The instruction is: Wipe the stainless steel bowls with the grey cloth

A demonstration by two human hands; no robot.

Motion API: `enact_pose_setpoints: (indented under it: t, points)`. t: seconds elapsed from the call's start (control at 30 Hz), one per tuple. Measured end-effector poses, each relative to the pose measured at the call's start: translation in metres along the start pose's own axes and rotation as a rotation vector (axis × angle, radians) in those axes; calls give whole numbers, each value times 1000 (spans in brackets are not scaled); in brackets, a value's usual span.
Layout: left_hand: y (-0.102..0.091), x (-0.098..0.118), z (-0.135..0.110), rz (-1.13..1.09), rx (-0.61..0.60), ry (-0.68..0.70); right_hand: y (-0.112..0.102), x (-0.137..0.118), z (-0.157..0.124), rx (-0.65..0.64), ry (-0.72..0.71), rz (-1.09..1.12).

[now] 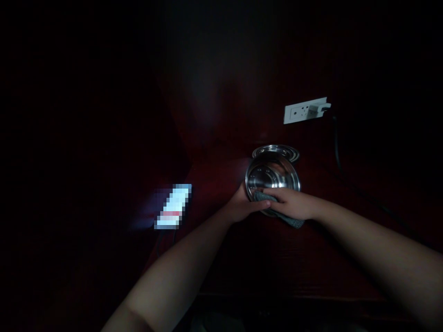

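Observation:
A shiny metal bowl [287, 173] is tilted toward me above a dark red surface. My left hand [239, 205] grips its left side, with the thumb over the near rim and the other fingers hidden behind the bowl. My right hand [292, 203] is closed on a grey-green cloth [294, 222] and presses it against the inside of the bowl near the rim. Part of the cloth hangs out below the hand. Just behind the bowl lies a round metal lid or plate [292, 153], partly covered by it.
To the left, a lit phone-like screen [175, 207], blurred out, has a thin cable below it. A white wall socket [301, 111] with a plug in it is at the back right. A dark cable [337, 147] runs down beside it. The surroundings are very dark.

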State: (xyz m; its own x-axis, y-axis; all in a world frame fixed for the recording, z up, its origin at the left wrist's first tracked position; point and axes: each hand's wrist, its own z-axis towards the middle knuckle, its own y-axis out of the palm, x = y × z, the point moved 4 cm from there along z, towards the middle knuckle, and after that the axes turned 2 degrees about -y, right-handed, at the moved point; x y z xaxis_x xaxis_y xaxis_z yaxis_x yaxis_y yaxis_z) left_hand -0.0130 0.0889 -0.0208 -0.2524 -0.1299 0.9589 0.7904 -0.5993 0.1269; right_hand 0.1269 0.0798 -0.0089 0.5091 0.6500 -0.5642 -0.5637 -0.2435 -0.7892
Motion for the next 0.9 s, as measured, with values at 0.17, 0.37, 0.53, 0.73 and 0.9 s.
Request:
enact_pose_setpoints:
  t: [0.17, 0.37, 0.53, 0.73, 0.9]
  points:
    - [2, 1, 1, 1, -38, 4, -2, 0, -1, -4, 30, -30]
    - [0, -1, 1, -12, -7, 7, -4, -2, -2, 19, 39, -57]
    - [0, -2, 1, -4, -22, -2, -4, -2, -2, 3, 54, -65]
    - [-2, -3, 1, 11, -10, 7, -3, -3, -3, -10, 47, -54]
    - [-3, -4, 2, 4, 22, -10, -3, 0, -2, 47, 78, -92]
